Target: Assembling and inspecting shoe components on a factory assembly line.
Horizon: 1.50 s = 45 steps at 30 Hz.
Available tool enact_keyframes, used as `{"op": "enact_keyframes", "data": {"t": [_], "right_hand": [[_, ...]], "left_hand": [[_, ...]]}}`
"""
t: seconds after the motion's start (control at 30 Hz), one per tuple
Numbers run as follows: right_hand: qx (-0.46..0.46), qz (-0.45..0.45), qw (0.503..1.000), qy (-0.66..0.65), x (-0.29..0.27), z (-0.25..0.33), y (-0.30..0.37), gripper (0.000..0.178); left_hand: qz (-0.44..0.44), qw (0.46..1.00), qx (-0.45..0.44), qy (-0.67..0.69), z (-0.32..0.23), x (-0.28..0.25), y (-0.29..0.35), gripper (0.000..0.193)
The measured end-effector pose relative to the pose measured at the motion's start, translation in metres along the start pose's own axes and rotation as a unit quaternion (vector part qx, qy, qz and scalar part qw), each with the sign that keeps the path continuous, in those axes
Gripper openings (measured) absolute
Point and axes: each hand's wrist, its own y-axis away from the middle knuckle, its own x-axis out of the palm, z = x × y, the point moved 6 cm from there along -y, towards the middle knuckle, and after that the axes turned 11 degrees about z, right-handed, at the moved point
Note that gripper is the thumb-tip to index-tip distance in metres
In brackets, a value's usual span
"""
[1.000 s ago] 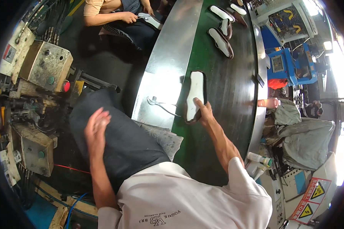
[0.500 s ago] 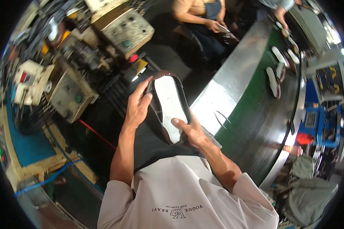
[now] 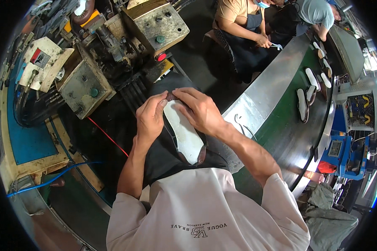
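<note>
A dark brown shoe upper [image 3: 202, 154] lies sole side up over my lap, its heel end toward me. Its underside is covered by a long white insole board [image 3: 185, 134]. My left hand [image 3: 151, 118] grips the far end from the left, fingers curled and thumb against the edge. Across that same end bends my right hand [image 3: 200, 112], its fingers meeting the left ones at the tip and its thumb on the board. Most of the far tip is hidden under my fingers.
A machine with grey control boxes [image 3: 84, 90] stands at left, a red button [image 3: 161, 57] beside it. On my right runs a green conveyor belt [image 3: 276, 113] with a metal edge [image 3: 249, 98], carrying several shoe uppers [image 3: 302, 105]. Beyond sits a co-worker [image 3: 243, 33]; another leans over the belt.
My right hand has moved from the near end of the shoe upper to its far end. My left hand has closed in around the tip. The view has shifted slightly.
</note>
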Motion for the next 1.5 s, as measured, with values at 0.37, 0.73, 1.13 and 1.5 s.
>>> {"op": "enact_keyframes", "data": {"t": [0.37,0.73,1.13,1.5], "right_hand": [[0.124,-0.07,0.979,-0.145,0.007,-0.018,0.016,0.051],[0.127,0.046,0.981,-0.137,0.029,0.015,0.08,0.108],[0.014,-0.067,0.996,0.058,-0.011,0.018,0.061,0.111],[0.206,0.178,0.91,-0.314,0.044,-0.005,0.118,0.103]], "left_hand": [[-0.03,0.988,-0.141,0.047,0.006,0.008,0.002,0.017],[0.195,0.978,0.03,0.073,-0.058,-0.068,-0.01,0.075],[0.11,0.977,0.168,-0.072,-0.105,-0.072,-0.024,0.066],[0.279,0.947,-0.026,0.159,-0.017,-0.018,-0.017,0.045]]}}
